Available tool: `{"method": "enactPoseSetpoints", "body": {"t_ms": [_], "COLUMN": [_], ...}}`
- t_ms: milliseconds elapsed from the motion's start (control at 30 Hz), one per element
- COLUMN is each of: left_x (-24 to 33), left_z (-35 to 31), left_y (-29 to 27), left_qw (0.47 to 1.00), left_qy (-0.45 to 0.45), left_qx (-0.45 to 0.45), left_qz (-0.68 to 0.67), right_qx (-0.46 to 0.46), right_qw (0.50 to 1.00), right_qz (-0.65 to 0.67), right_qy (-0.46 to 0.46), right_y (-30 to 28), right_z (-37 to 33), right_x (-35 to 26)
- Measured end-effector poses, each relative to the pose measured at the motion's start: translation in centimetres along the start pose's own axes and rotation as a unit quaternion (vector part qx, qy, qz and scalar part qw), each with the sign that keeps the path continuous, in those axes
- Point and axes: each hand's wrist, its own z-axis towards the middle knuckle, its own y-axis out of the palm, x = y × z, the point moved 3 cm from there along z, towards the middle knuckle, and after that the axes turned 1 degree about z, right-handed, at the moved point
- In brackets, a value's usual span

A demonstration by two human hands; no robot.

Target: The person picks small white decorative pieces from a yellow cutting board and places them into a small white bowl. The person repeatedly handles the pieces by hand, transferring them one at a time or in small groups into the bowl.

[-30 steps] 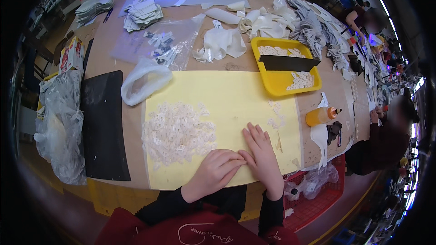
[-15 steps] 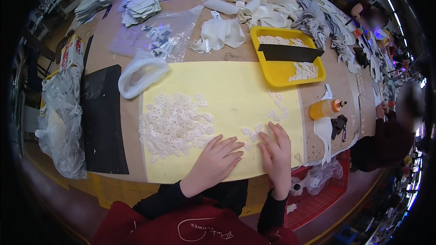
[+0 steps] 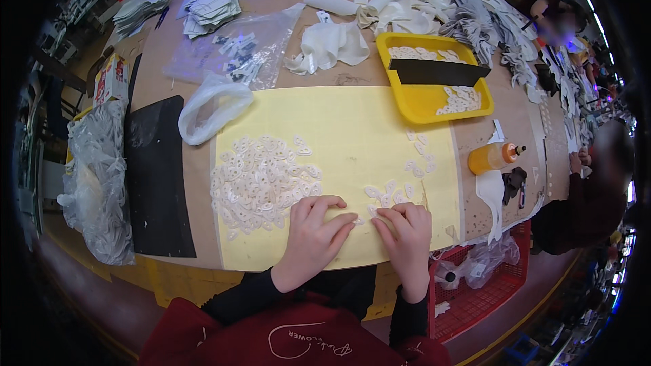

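Small whitish leaf-shaped pieces with holes lie in a heap [image 3: 261, 179] on the left of a yellow sheet [image 3: 339, 129]. My left hand [image 3: 315, 234] is by the heap's right side, thumb and forefinger pinched at a small whitish leaf-shaped piece [image 3: 359, 221]. Opposite it, my right hand [image 3: 409, 237] has curled fingers, the thumb and forefinger close together at the sheet; what they grip is hard to make out. Just beyond those fingertips rests a loose group of pieces [image 3: 388, 198]. Farther off, more pieces [image 3: 418, 156] form a short trail.
A yellow tray [image 3: 413, 115] with a black divider [image 3: 441, 73] holds more pieces at the back right. An orange-capped bottle [image 3: 489, 158] lies beside the sheet. A plastic bag roll [image 3: 207, 112], black board [image 3: 159, 183] and red basket [image 3: 447, 322] surround it. A co-worker [image 3: 583, 196] sits at right.
Both hands have drawn their fingers in from a spread pose, thumbs and forefingers now closer together between them. The loose group beyond my right hand shows more pieces. The view has shifted slightly.
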Motion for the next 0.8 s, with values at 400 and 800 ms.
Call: {"method": "enactPoseSetpoints", "body": {"t_ms": [400,800], "left_x": [0.6,0.0], "left_z": [0.2,-0.7], "left_y": [0.2,0.1], "left_qw": [0.996,1.0], "left_qy": [0.051,0.018], "left_qx": [-0.053,-0.019], "left_qz": [0.05,-0.007], "right_qx": [0.04,-0.022], "right_qw": [0.999,0.997], "right_qz": [-0.003,-0.023], "right_qy": [0.016,0.063], "right_y": [-0.8,-1.4], "right_z": [1.3,-0.9], "right_x": [1.0,0.4]}}
